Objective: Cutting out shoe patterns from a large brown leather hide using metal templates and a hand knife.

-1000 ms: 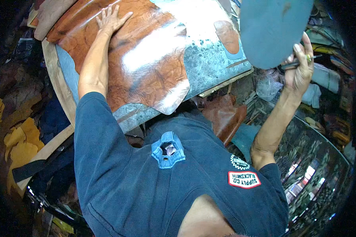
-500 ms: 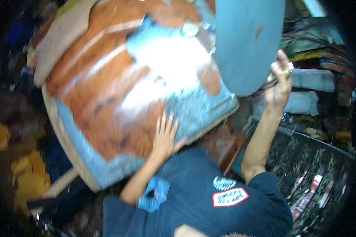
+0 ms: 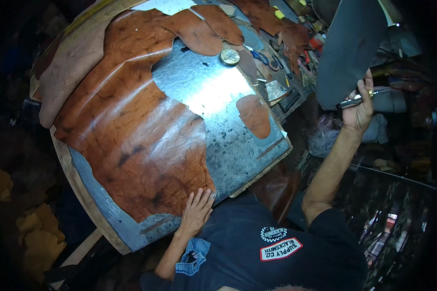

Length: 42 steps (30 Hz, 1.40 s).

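Observation:
A large brown leather hide point(image 3: 136, 131) with creases and dark marks lies over a grey tabletop sheet point(image 3: 233, 155). My left hand point(image 3: 196, 208) rests flat on the hide's near edge, fingers stretched out. Raised at the right, my right hand point(image 3: 359, 109) is closed on the lower end of a large dark grey, round-ended flat panel point(image 3: 352, 53). A slim dark tool with a shiny part point(image 3: 349, 103) is also in that hand; its kind is unclear. On the sheet lies a small oval brown leather piece point(image 3: 255, 116) over a grey piece.
A round tin point(image 3: 229, 57) stands beyond the bare sheet. Blue-handled scissors point(image 3: 257, 55), small tools and leather scraps clutter the far right. A paler hide point(image 3: 75, 77) covers the table's left side. Yellowish leather pieces point(image 3: 41, 233) lie at lower left; a plastic bag point(image 3: 323, 136) is right of the table.
My right hand has moved right with the grey panel, uncovering the tools at the table's far right. My left hand has slid nearer to me, onto the hide's near edge.

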{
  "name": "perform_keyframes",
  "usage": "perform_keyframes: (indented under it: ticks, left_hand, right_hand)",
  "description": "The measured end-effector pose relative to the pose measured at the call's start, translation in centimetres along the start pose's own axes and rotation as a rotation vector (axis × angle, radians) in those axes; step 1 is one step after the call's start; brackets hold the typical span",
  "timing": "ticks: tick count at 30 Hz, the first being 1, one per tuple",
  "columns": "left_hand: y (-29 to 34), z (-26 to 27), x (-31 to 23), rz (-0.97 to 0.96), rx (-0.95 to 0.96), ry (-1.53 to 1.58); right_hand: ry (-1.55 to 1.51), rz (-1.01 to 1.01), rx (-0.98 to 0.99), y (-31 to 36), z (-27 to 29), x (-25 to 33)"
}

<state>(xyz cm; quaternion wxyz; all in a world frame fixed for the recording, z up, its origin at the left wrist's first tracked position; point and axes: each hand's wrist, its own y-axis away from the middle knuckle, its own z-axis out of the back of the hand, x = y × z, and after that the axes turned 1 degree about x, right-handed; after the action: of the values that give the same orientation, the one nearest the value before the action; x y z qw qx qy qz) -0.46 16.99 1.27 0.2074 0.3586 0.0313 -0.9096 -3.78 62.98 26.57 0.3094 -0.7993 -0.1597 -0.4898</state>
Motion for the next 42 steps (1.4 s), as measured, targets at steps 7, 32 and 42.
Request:
perform_keyframes:
  ticks: [7,32,42]
  left_hand:
    - [-0.3,-0.1,0.2,-0.017,-0.102,0.063]
    - [-5.1,14.7,18.7,0.24,-0.286,-0.334]
    - [-7.1,14.6,19.6,0.287,-0.219,-0.369]
  right_hand:
    - [-0.063,-0.13,0.226,3.4,-6.2,-3.6]
    - [1.163,-0.28,0.954,27.5,-7.4,-18.6]
    - [1.131,-0.263,0.92,26.4,-7.5,-20.4]
